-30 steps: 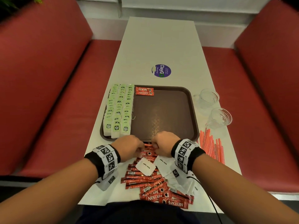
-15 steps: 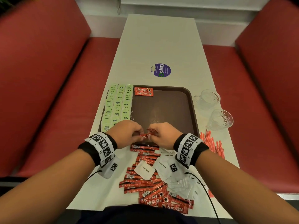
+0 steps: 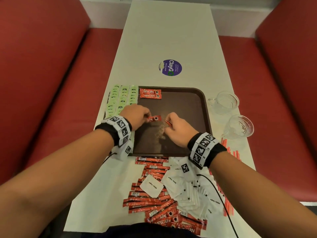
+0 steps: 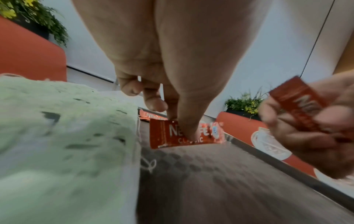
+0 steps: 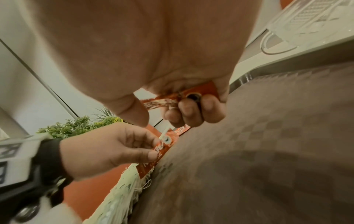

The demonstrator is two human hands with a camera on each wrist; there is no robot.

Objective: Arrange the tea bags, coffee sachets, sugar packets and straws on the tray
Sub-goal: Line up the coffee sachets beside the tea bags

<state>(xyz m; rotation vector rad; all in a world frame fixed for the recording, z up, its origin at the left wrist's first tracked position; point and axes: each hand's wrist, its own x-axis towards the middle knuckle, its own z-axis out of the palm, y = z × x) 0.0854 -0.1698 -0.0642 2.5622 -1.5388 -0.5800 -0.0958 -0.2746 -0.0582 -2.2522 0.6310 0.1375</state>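
A brown tray (image 3: 192, 103) lies on the white table. Green tea bags (image 3: 122, 98) fill its left side in rows, and two red coffee sachets (image 3: 150, 93) lie at its far left corner. My left hand (image 3: 137, 114) pinches one red coffee sachet (image 3: 154, 118) (image 4: 184, 133) just above the tray, beside the tea bags. My right hand (image 3: 176, 127) grips another coffee sachet (image 5: 193, 94) in curled fingers over the tray's middle. Loose coffee sachets (image 3: 154, 201) and white sugar packets (image 3: 192, 191) lie in a heap near the table's front edge. Red straws (image 3: 228, 152) lie right of the tray.
Two clear glass cups (image 3: 223, 102) (image 3: 240, 126) stand right of the tray. A purple round sticker (image 3: 170, 67) is on the table beyond it. Red bench seats (image 3: 60, 109) run along both sides. A black cable (image 3: 221, 200) trails from my right wrist.
Both hands rose from the sachet heap at the front edge and moved forward over the tray, each carrying a red coffee sachet. They have drawn apart from each other.
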